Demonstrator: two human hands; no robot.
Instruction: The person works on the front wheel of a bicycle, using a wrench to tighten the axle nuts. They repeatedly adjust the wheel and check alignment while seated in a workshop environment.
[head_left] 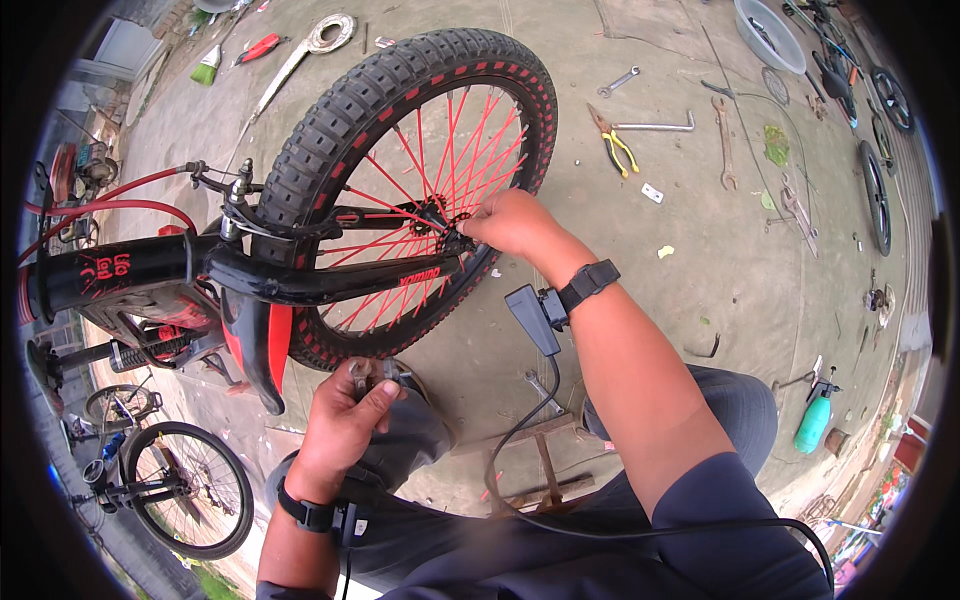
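Observation:
A black and red bicycle lies in front of me, its knobbly rear wheel [400, 90] with red spokes turned up. My right hand [510, 222] reaches to the wheel's hub [440, 222], fingertips pinched at the axle by the black frame stay [330, 285]. My left hand [345, 420] rests low over my knee, closed around a metal wrench [362, 375] whose jaw end pokes out above the fingers. Both wrists wear black straps with small devices and cables.
Tools lie on the concrete beyond the wheel: yellow-handled pliers [615, 145], a spanner [618, 82], an L-shaped key [660, 126], a long wrench [725, 145]. A basin [768, 35] stands far right, a green spray bottle [813, 420] at right, another bicycle [185, 485] lower left.

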